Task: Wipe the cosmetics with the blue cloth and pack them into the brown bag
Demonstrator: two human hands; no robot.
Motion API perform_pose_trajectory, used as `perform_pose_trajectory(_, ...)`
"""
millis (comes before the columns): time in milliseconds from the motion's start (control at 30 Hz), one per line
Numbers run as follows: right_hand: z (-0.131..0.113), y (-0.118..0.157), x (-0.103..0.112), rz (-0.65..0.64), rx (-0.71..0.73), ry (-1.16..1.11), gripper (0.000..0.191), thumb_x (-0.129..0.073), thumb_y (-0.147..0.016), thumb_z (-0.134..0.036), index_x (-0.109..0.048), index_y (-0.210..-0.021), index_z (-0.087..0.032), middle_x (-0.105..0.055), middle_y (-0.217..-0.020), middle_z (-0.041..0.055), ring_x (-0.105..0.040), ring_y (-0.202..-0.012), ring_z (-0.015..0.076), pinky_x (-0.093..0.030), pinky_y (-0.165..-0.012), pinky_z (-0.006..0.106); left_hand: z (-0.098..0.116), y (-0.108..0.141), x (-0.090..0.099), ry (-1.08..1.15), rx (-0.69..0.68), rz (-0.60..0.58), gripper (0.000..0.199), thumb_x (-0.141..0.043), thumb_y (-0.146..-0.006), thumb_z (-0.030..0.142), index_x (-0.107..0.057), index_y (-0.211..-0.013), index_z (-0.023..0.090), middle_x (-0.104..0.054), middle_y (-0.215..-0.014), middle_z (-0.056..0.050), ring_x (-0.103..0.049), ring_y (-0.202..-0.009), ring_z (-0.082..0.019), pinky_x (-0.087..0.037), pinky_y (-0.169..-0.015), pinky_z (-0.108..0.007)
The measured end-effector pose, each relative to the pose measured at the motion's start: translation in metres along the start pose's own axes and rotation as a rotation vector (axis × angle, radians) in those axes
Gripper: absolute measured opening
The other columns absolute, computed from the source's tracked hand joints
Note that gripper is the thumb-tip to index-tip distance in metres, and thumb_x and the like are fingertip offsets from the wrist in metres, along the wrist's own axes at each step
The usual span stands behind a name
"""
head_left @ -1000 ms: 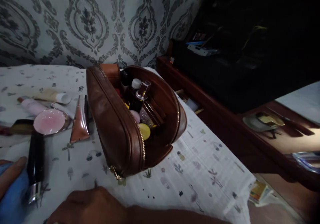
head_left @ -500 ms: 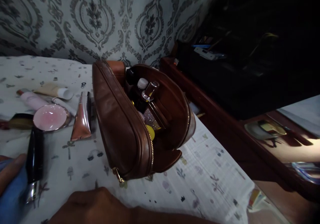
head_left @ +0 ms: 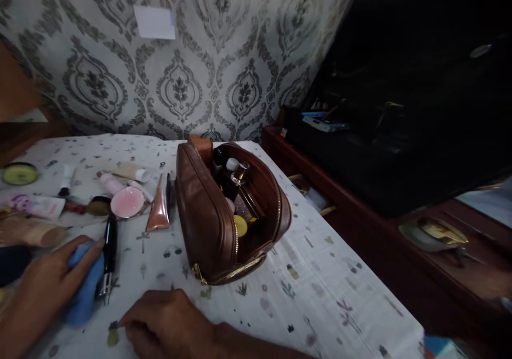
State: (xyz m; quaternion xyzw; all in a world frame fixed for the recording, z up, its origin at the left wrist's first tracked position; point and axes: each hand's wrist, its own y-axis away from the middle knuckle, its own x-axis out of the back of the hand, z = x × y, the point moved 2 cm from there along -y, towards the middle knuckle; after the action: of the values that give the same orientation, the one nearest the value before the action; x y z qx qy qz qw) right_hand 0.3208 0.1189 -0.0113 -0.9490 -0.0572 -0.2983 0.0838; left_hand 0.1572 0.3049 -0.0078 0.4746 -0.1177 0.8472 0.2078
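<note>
Peering in remotely through the head camera, I had the left hand (head_left: 54, 276) grasping a soft blue cloth (head_left: 83, 297), bunched under the fingers at the left of a white tablecloth printed with small motifs (head_left: 320, 300). Just beside those fingertips lay a slim black stick with a silver end (head_left: 110, 247); whether they touched it, I could not tell. My right hand (head_left: 164, 316) was curled over the near part of the table, apart from the cloth, and its fingers were too hidden for me to tell whether it gripped anything. Beyond it stood a brown leather bag with a gold zip (head_left: 204, 209), gaping open, with a yellow round item (head_left: 240, 225) among the bottles inside. Left of the bag lay a shiny copper-pink tube (head_left: 159, 207) and a round pink compact (head_left: 128, 202)
</note>
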Motion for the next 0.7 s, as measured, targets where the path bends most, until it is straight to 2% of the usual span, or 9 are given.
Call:
perform_pose_trajectory(133,-0.003,0.001,0.003,0.072,0.009,-0.002,0.028,-0.058,-0.087,-0.013,-0.072,-0.110,-0.010,-0.076,-0.109,0.0114,-0.072,-0.100,0.0180,-0.053,-0.091,0.022,0.025,-0.004,-0.001,-0.031,-0.003,0.054,0.040,-0.045,-0.078,0.065,-0.063,-0.083,0.030,-0.064,-0.061,0.007,-0.064,-0.072,-0.023,-0.045,-0.071,-0.029)
perform_pose_trajectory(233,-0.005,0.002,0.003,0.118,0.034,0.006,0.025,-0.056,-0.086,-0.012,-0.073,-0.104,-0.011,-0.077,-0.103,0.0111,-0.073,-0.094,0.0179,-0.054,-0.087,0.023,0.035,-0.002,0.001,-0.033,-0.033,0.066,0.038,-0.042,-0.079,0.060,-0.063,-0.082,0.028,-0.066,-0.063,0.005,-0.066,-0.075,-0.024,-0.045,-0.071,-0.028)
perform_pose_trajectory(467,-0.007,0.005,0.004,0.152,0.065,-0.014,0.023,-0.054,-0.087,-0.011,-0.072,-0.100,-0.015,-0.076,-0.096,0.0084,-0.071,-0.090,0.0172,-0.052,-0.085,0.025,0.043,0.008,0.003,-0.173,-0.143,0.129,0.040,-0.030,-0.089,0.050,-0.059,-0.088,0.023,-0.068,-0.073,-0.003,-0.065,-0.076,-0.025,-0.043,-0.072,-0.031)
perform_pose_trajectory(700,-0.009,0.003,0.009,0.173,0.109,-0.005,0.022,-0.052,-0.086,-0.009,-0.072,-0.093,-0.016,-0.075,-0.089,0.0062,-0.069,-0.082,0.0156,-0.052,-0.080,0.025,0.041,0.007,0.001,-0.236,-0.190,0.158,0.034,-0.033,-0.092,0.040,-0.062,-0.092,0.021,-0.071,-0.088,-0.007,-0.065,-0.087,-0.025,-0.044,-0.078,-0.033)
